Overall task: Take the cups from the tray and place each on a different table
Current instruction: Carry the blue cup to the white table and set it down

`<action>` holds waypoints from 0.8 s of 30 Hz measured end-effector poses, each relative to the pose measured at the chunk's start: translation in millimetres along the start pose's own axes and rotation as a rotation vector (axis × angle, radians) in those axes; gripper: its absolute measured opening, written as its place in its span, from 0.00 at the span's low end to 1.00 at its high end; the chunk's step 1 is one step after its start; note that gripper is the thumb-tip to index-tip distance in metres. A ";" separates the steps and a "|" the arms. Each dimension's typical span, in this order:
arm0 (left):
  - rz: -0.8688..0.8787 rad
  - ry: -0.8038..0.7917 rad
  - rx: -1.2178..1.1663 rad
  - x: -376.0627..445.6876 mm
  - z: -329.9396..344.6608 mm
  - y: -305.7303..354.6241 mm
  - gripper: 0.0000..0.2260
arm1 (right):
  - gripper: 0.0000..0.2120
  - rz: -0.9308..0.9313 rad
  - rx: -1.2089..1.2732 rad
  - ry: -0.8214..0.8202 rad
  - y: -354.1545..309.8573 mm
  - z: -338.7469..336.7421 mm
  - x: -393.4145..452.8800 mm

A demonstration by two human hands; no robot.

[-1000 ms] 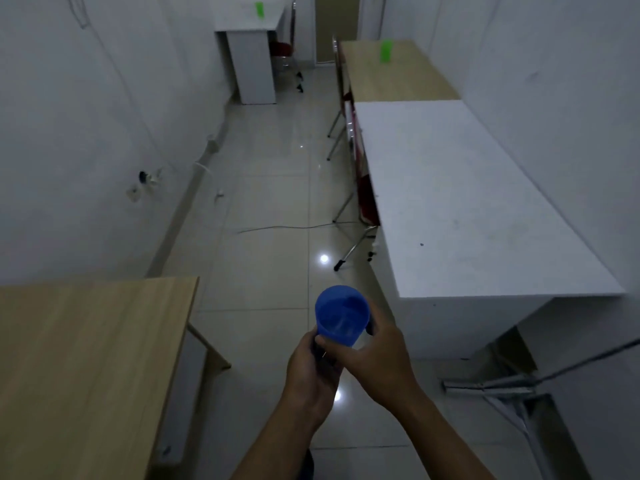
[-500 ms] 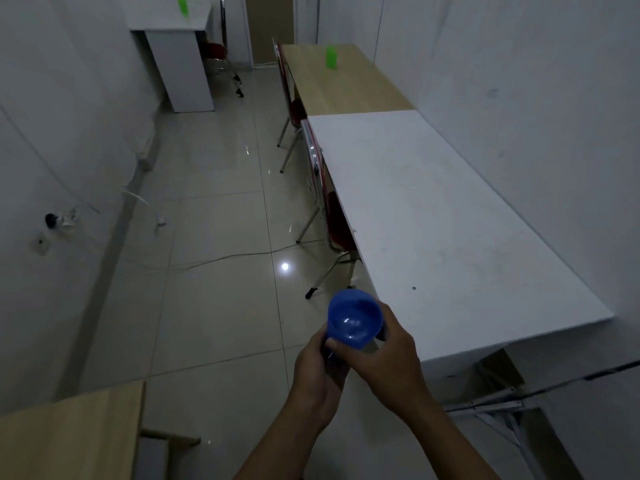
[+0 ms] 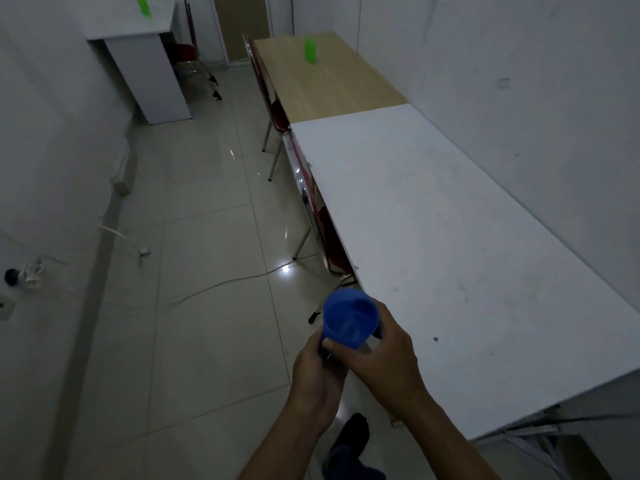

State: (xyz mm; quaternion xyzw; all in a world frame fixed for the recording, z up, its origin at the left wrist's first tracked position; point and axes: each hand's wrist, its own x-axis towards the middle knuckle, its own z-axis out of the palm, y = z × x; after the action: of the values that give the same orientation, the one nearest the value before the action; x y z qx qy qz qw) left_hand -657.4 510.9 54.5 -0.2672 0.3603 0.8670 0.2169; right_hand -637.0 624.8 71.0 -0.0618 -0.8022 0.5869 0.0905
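Cups [image 3: 310, 52] already stand on two tables far ahead of my hands; both hands [image 3: 360, 368] clasp the blue cup [image 3: 349, 320], white table [image 3: 450, 237] just right of them.

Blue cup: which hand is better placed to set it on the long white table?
Probably the right hand. It wraps the blue cup on the side facing the long white table, whose edge lies just right of it. The left hand grips lower, on the floor side.

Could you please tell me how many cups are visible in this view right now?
3: a blue cup held in both hands, a green cup on the far wooden table, another green cup on the far-left white table. More may be stacked unseen.
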 end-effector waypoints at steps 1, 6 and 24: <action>0.001 -0.010 0.011 12.3 6.5 3.7 0.14 | 0.32 0.014 0.013 0.002 2.4 -1.3 13.3; 0.012 -0.035 0.060 79.9 56.1 31.4 0.14 | 0.35 0.026 0.037 0.060 10.4 -14.0 94.9; -0.067 -0.062 0.134 256.5 192.7 59.6 0.15 | 0.36 0.136 -0.022 0.139 63.3 -69.6 293.7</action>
State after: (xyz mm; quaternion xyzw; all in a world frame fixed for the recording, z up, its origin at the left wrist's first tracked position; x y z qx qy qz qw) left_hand -946.2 662.1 41.0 -0.2369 0.4017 0.8410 0.2741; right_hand -908.9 769.1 52.5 -0.1577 -0.7943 0.5772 0.1051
